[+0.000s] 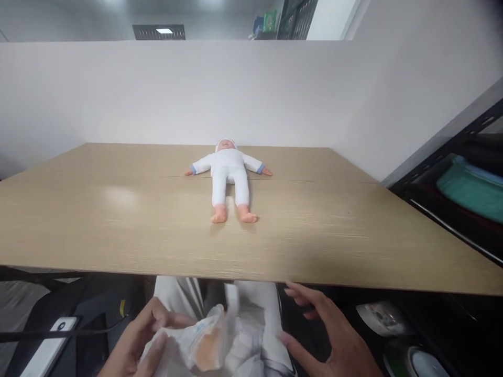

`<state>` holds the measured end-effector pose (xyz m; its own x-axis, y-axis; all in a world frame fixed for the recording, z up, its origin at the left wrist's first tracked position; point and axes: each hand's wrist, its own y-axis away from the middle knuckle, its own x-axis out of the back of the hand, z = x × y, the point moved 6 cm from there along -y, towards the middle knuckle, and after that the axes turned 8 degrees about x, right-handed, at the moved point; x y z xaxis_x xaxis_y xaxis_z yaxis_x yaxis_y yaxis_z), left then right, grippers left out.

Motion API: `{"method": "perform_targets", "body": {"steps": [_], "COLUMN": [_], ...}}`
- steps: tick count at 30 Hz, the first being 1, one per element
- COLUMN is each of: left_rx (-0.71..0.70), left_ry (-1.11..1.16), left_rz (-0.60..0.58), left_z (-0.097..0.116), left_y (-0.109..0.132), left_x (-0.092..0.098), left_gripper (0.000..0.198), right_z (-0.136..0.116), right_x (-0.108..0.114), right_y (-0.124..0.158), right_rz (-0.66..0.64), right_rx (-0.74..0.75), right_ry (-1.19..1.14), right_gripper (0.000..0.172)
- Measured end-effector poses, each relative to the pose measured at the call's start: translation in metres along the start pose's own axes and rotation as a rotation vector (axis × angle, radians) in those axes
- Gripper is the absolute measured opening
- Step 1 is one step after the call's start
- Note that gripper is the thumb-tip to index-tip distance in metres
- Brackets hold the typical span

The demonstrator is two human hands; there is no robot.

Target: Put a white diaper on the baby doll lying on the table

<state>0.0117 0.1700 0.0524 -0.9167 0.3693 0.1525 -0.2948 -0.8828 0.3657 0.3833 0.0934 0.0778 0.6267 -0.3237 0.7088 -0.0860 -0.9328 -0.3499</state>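
Here it is, a soft white bundle (183,340), thin and crumpled, a peach-coloured patch showing among its folds, its right side a blur. It sits right in my left grip (135,335), over my pale trousers (173,290) and below the near edge of the table (118,230). Thumb and bent fingers pinch together on its left side, and they have it. Across to my right grip (330,330): wide apart, thumb well away from the fingers, nothing in it, hovering beside the bundle without touching, fingertips near the table edge. Out on the table, a baby doll (230,167) lies on its back, arms spread, bare feet toward me, white suit, blue cuffs. Off to the right, a green cloth (471,188) rests in a dark rack (422,183).
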Motion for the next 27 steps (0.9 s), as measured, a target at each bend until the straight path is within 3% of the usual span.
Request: {"method": "perform_targets", "body": {"steps": [2, 4, 6, 7, 10, 12, 16, 19, 24, 27], "left_rx": [-0.054, -0.126, -0.217, -0.260, -0.369, -0.452, -0.620, -0.682, -0.671, -0.659], "left_ry": [-0.090, -0.160, -0.220, -0.249, -0.378, -0.501, -0.632, -0.619, -0.631, -0.615], "left_rz": [-0.053, -0.083, -0.072, -0.075, -0.114, -0.082, 0.003, 0.004, -0.036, -0.039], "left_z": [0.036, 0.073, 0.109, 0.126, 0.173, 0.202, 0.257, 0.288, 0.312, 0.315], "left_y": [-0.008, -0.019, -0.030, -0.035, -0.053, -0.069, -0.110, -0.146, -0.201, -0.225], "left_x": [-0.001, -0.003, -0.004, -0.004, -0.007, -0.006, -0.006, -0.013, -0.026, -0.021], "left_gripper": [0.035, 0.028, 0.023, 0.021, 0.015, 0.015, 0.015, 0.020, 0.023, 0.025], "right_z": [-0.043, -0.081, -0.106, -0.112, -0.112, -0.106, -0.097, -0.092, -0.087, -0.073], "right_x": [-0.003, -0.012, -0.016, -0.017, -0.011, -0.001, 0.020, 0.029, 0.032, 0.022], "right_y": [-0.030, -0.055, -0.077, -0.088, -0.122, -0.146, -0.201, -0.243, -0.302, -0.332], "right_rz": [-0.105, -0.261, -0.317, -0.337, -0.317, -0.291, -0.296, -0.295, -0.175, -0.189], "right_rx": [0.190, 0.356, 0.471, 0.481, 0.438, 0.428, 0.408, 0.337, 0.317, 0.288], "right_ry": [-0.061, -0.136, -0.181, -0.186, -0.121, -0.068, -0.101, -0.143, -0.100, 0.034], "right_gripper": [0.090, 0.106, 0.105, 0.095, 0.039, 0.019, 0.023, 0.028, 0.050, 0.034]}}
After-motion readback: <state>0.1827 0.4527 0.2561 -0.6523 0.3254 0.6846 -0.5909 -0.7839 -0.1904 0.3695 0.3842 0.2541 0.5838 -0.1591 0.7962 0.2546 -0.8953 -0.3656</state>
